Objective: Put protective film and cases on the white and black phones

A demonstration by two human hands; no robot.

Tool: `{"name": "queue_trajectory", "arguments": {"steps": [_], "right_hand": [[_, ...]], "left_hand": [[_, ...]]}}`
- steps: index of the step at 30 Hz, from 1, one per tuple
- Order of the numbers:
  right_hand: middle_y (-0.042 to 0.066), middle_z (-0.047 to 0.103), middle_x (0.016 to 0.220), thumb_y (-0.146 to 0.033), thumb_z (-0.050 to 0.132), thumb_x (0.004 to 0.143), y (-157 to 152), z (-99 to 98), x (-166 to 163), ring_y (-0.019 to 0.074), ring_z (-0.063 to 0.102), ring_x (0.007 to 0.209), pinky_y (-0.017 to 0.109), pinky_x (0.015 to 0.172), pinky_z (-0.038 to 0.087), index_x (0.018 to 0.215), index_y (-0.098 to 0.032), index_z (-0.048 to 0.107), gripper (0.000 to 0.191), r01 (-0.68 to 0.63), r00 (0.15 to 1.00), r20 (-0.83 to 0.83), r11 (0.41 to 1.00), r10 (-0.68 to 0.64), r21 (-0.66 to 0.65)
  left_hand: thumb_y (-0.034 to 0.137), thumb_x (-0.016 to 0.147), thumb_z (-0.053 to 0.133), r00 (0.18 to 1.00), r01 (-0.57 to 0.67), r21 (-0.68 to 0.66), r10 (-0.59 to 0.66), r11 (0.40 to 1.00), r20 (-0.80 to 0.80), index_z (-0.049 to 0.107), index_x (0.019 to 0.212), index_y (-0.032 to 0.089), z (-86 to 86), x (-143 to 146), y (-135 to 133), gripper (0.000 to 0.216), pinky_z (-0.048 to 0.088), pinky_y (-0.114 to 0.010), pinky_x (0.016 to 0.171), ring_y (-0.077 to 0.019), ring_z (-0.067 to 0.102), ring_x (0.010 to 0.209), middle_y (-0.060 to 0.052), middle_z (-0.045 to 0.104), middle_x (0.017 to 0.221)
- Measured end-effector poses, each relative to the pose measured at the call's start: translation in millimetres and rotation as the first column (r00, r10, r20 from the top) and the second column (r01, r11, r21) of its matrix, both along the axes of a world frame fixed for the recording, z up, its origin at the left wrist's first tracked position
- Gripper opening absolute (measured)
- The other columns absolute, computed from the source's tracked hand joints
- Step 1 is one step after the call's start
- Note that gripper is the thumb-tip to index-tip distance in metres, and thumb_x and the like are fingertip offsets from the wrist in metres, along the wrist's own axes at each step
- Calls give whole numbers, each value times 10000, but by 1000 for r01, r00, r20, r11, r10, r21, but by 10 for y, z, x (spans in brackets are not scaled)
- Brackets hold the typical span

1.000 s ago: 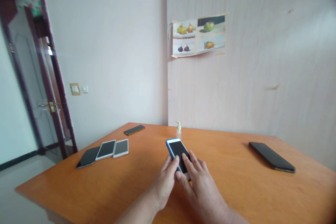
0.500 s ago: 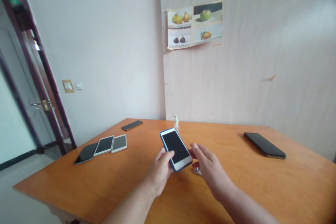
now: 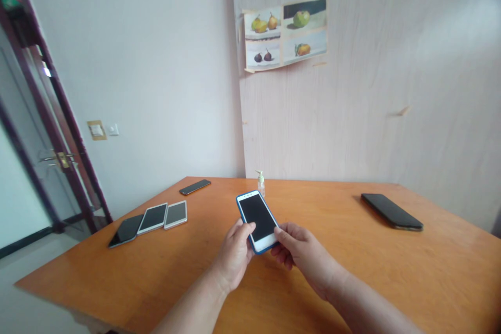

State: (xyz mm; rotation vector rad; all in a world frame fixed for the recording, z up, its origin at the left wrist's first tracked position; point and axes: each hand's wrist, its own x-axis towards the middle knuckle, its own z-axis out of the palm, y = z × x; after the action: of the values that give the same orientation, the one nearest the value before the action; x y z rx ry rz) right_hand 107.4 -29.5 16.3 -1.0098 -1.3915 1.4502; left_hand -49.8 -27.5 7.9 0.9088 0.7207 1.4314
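Note:
A white-fronted smartphone in a blue case is held above the table, tilted, with its dark screen facing me. My left hand grips its lower left side, thumb over the edge of the screen and fingers behind. At the lower right corner my right hand pinches the phone, thumb on the white front and fingers curled underneath. Just beyond the phone stands a small clear pump bottle with a pale green top.
On the wooden table, a dark phone and two white phones lie at left. Another dark phone lies farther back. A large black phone lies at right. Fruit pictures hang on the wall.
My right hand has moved in to the phone and closed on its lower right corner. A small shiny object seen under that hand before is now out of sight. The view has shifted slightly.

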Motion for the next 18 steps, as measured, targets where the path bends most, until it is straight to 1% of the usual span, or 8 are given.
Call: {"name": "queue_trajectory", "arguments": {"steps": [7, 10, 14, 18], "right_hand": [[-7, 588, 594, -592, 623, 744, 17, -24, -21, 82, 480, 468, 209, 440, 309, 793, -172, 524, 435, 40, 999, -11, 999, -40, -19], [-1, 597, 599, -597, 634, 733, 14, -13, -16, 85, 487, 474, 212, 442, 314, 793, -172, 538, 440, 53, 998, -23, 998, -53, -17], [2, 604, 601, -582, 619, 749, 18, -10, -4, 85, 486, 477, 212, 445, 317, 813, -167, 547, 425, 62, 998, -24, 998, -62, -9], [4, 614, 608, -558, 607, 760, 19, -10, 5, 85, 490, 475, 217, 458, 333, 795, -169, 525, 398, 32, 999, -34, 999, -33, -36]], "left_hand": [[317, 795, 658, 998, -40, -13, 39, 999, -54, 569, 900, 163, -46, -5, 15, 207, 509, -288, 686, -163, 621, 753, -20, 646, 814], [340, 797, 663, 997, -27, -11, 26, 1000, -75, 570, 893, 163, -44, -4, 2, 223, 497, -274, 657, -151, 606, 722, -18, 638, 805], [407, 786, 692, 989, 8, -13, -10, 1000, -146, 587, 933, 149, -4, -4, -25, 315, 449, -245, 568, -145, 584, 661, -30, 631, 769], [411, 793, 704, 985, 40, 7, -39, 999, -168, 584, 1017, 149, 33, -5, -42, 366, 448, -247, 599, -143, 582, 685, -49, 650, 826]]}}
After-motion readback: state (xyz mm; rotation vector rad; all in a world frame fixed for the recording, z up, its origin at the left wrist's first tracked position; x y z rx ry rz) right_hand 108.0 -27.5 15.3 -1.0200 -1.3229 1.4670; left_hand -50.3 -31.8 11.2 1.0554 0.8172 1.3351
